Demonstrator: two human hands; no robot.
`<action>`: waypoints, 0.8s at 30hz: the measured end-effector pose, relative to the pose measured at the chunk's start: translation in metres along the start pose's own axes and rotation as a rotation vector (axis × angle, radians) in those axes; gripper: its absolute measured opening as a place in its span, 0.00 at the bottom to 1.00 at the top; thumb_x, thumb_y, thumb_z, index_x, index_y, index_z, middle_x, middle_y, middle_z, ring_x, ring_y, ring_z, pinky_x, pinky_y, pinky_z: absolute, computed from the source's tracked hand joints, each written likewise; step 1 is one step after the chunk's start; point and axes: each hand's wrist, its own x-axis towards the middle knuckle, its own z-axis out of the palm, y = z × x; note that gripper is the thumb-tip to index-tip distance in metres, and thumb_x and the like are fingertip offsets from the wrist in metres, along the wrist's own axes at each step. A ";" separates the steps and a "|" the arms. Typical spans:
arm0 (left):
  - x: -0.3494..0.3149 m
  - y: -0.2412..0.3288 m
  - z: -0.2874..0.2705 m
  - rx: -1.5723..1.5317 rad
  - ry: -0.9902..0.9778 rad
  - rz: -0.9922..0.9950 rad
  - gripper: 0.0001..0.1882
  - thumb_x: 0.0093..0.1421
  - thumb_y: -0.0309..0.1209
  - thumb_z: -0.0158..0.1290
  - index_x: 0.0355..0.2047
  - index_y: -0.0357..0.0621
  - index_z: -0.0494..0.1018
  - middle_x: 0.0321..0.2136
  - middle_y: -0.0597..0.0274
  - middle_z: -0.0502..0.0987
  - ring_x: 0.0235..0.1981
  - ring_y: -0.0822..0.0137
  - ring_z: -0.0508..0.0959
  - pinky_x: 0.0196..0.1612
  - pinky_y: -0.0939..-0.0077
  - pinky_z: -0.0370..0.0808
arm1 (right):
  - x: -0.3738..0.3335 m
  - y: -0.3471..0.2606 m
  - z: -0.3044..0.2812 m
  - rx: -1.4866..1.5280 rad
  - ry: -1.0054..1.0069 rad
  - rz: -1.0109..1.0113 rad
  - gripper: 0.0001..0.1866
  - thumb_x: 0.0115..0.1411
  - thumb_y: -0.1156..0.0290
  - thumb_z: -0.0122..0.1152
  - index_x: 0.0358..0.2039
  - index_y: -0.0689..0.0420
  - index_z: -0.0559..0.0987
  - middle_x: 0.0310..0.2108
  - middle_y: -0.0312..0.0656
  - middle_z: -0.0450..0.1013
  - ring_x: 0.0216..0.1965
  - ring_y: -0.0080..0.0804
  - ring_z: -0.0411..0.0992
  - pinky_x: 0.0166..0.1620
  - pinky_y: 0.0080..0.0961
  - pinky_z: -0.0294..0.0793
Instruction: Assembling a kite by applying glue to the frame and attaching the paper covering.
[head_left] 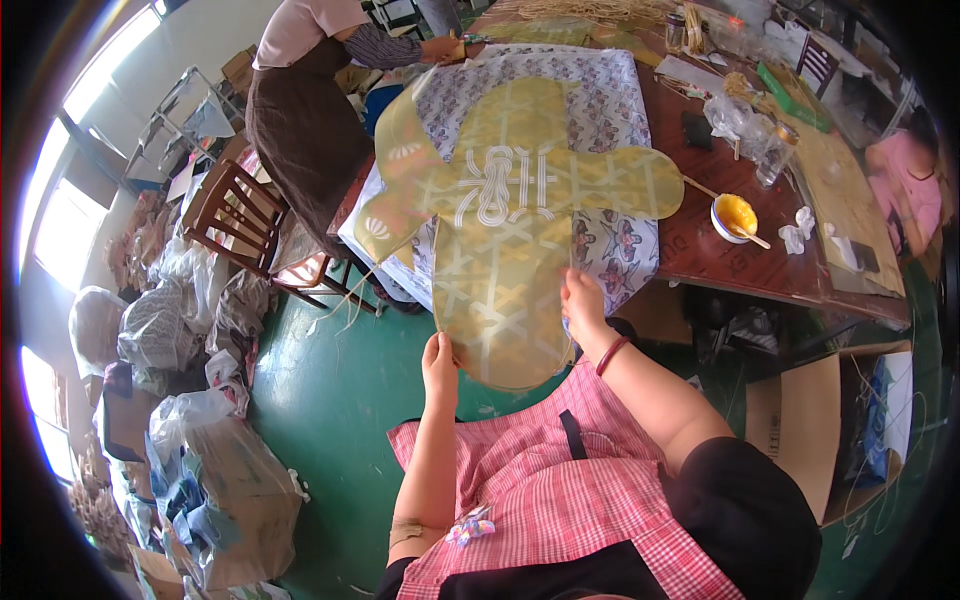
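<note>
A large, see-through yellow-green panel with rounded lobes and a thin rim (500, 290) is held up in front of me. White line patterns mark its middle, and its far part overlaps the patterned cloth on the table. My left hand (438, 368) pinches its lower left edge between thumb and fingers. On the lower right edge, my right hand (584, 303) is closed with the fingers curled. Beneath the panel, a white cloth with purple figures (612, 100) covers part of the dark red table (700, 245).
At right on the table are a bowl of yellow paste (735, 215) with a stick, a glass jar (776, 155) and crumpled tissue (797, 230). A co-worker (305, 130) stands far left beside a wooden chair (235, 215). Stuffed plastic bags (220, 480) line the left; an open carton (810, 430) sits right.
</note>
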 end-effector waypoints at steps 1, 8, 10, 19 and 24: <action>0.000 0.000 0.002 -0.023 0.016 -0.045 0.14 0.66 0.37 0.42 0.39 0.39 0.71 0.21 0.73 0.67 0.20 0.80 0.62 0.25 0.85 0.60 | 0.000 0.000 -0.001 -0.012 0.004 0.002 0.11 0.64 0.62 0.48 0.38 0.55 0.75 0.15 0.29 0.61 0.12 0.14 0.53 0.14 0.15 0.51; 0.004 0.000 0.004 -0.147 0.005 -0.178 0.13 0.65 0.36 0.44 0.43 0.41 0.70 0.27 0.71 0.73 0.25 0.79 0.71 0.27 0.84 0.68 | -0.004 -0.002 -0.020 -0.183 -0.047 0.003 0.15 0.63 0.63 0.49 0.47 0.55 0.71 0.31 0.35 0.69 0.24 0.19 0.66 0.25 0.19 0.65; 0.006 -0.001 -0.004 -0.185 -0.060 -0.190 0.14 0.65 0.36 0.44 0.44 0.40 0.69 0.30 0.70 0.74 0.29 0.77 0.73 0.31 0.82 0.70 | -0.022 -0.003 -0.024 -0.517 -0.028 -0.372 0.19 0.59 0.63 0.54 0.50 0.55 0.69 0.39 0.40 0.67 0.34 0.25 0.66 0.35 0.25 0.66; -0.006 0.012 0.002 -0.745 -0.282 -0.351 0.19 0.66 0.38 0.36 0.52 0.40 0.63 0.49 0.57 0.71 0.49 0.63 0.72 0.53 0.69 0.68 | -0.097 -0.046 0.030 -1.453 -0.686 -1.095 0.39 0.40 0.63 0.68 0.55 0.51 0.64 0.56 0.46 0.57 0.58 0.45 0.54 0.60 0.46 0.50; -0.002 -0.002 -0.007 -0.977 -0.313 -0.368 0.18 0.66 0.37 0.37 0.52 0.43 0.64 0.45 0.61 0.73 0.42 0.67 0.74 0.41 0.74 0.73 | -0.068 -0.039 0.059 -1.610 -0.785 -1.341 0.22 0.40 0.67 0.65 0.40 0.53 0.74 0.44 0.41 0.66 0.50 0.40 0.62 0.55 0.42 0.57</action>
